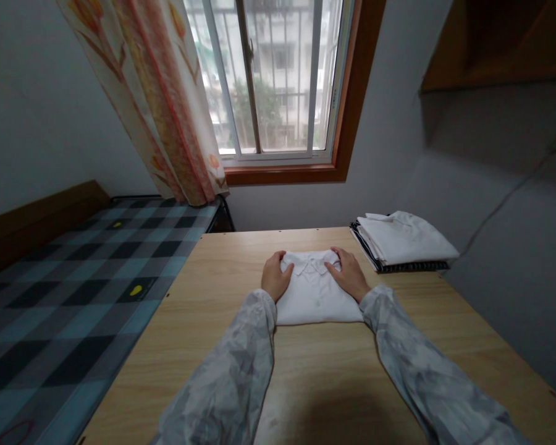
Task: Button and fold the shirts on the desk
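Near side, wooden tabletop (322, 358) stretches between gray patterned sleeves (231, 364), room to slide. Left hand (277, 278) and right hand (351, 276) angle inward, thumbs on top, each grip clamped on one side of the folded white shirt (312, 290) at its collar, mid-tabletop. Beyond, right: folded garment stack (405, 241) by the far corner; far edge below the window (282, 93).

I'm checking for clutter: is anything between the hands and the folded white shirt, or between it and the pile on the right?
Nothing visible separates the left hand or right hand from the white shirt; both touch it. Toward the pile, only the right hand and tabletop lie between.
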A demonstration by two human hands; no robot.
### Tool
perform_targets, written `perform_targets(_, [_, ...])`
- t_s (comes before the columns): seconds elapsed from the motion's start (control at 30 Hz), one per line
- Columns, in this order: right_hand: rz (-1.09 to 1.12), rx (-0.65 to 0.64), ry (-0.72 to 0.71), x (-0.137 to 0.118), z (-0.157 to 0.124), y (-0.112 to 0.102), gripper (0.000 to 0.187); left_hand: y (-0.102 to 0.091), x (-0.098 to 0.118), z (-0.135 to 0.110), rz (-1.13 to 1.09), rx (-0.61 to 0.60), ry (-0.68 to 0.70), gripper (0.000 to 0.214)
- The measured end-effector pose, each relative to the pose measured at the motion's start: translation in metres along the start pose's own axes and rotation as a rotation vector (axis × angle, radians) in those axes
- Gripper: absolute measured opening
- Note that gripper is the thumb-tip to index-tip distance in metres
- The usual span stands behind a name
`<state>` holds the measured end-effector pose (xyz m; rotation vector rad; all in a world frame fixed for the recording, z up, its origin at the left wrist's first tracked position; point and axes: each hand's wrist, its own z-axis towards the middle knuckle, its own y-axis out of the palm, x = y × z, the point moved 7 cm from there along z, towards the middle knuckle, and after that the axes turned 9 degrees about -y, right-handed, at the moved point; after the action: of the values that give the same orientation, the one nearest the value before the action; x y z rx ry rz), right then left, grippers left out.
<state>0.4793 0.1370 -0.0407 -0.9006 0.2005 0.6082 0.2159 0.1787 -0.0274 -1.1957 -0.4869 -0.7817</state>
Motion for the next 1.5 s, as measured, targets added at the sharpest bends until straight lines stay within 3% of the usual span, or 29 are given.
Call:
perform_targets(0.17, [-0.101, -0.007, -0.034, -0.012, 0.002, -0.008, 0.042, -0.011, 0.001, -0.001, -0.003, 0.143, -0.019, 0.022])
perform_targets(0.3, [-0.182, 0.033, -0.074, -0.027, 0.004, -0.024, 0.044, -0.025, 0.023, -0.009, 0.037, 0.245, 0.090, 0.016])
perform_targets(0.37, [-0.182, -0.013, -0.145, -0.046, 0.003, -0.026, 0.051, -0.023, 0.039, -0.017, 0.037, 0.170, 0.221, 0.023])
perform_targets(0.43, [-0.148, -0.121, -0.249, -0.069, -0.001, -0.020, 0.058, -0.013, 0.052, -0.028, 0.075, 0.007, 0.366, 0.041])
perform_targets(0.57, [-0.091, -0.339, -0.341, -0.097, -0.017, 0.001, 0.067, 0.018, 0.050, -0.048, 0.274, -0.321, 0.479, 0.065])
perform_targets(0.7, [-0.112, -0.443, -0.241, -0.077, -0.022, 0.015, 0.069, 0.028, 0.037, -0.049, 0.425, -0.376, 0.410, 0.067])
perform_targets(0.93, [-0.158, -0.527, 0.057, -0.001, -0.017, 0.010, 0.081, 0.026, 0.034, -0.046, 0.497, -0.347, 0.358, 0.071])
perform_targets(1.13, [-0.159, -0.483, 0.154, 0.040, -0.020, 0.006, 0.079, 0.019, 0.030, -0.042, 0.514, -0.287, 0.256, 0.076])
perform_targets(1.23, [-0.045, -0.346, 0.197, 0.042, -0.019, -0.003, 0.073, 0.008, 0.035, -0.048, 0.517, -0.241, 0.239, 0.074])
perform_targets(1.3, [0.003, -0.243, 0.144, 0.025, -0.018, -0.014, 0.071, 0.000, 0.042, -0.058, 0.503, -0.209, 0.281, 0.074])
perform_targets(1.37, [0.007, -0.221, -0.017, -0.011, -0.019, -0.020, 0.071, -0.005, 0.048, -0.070, 0.480, -0.211, 0.343, 0.077])
perform_targets(1.43, [0.004, -0.289, -0.219, -0.057, -0.025, -0.018, 0.072, -0.003, 0.049, -0.081, 0.456, -0.269, 0.394, 0.080])
perform_targets(1.5, [0.002, -0.366, -0.327, -0.094, -0.035, -0.012, 0.074, 0.002, 0.046, -0.087, 0.444, -0.351, 0.416, 0.079])
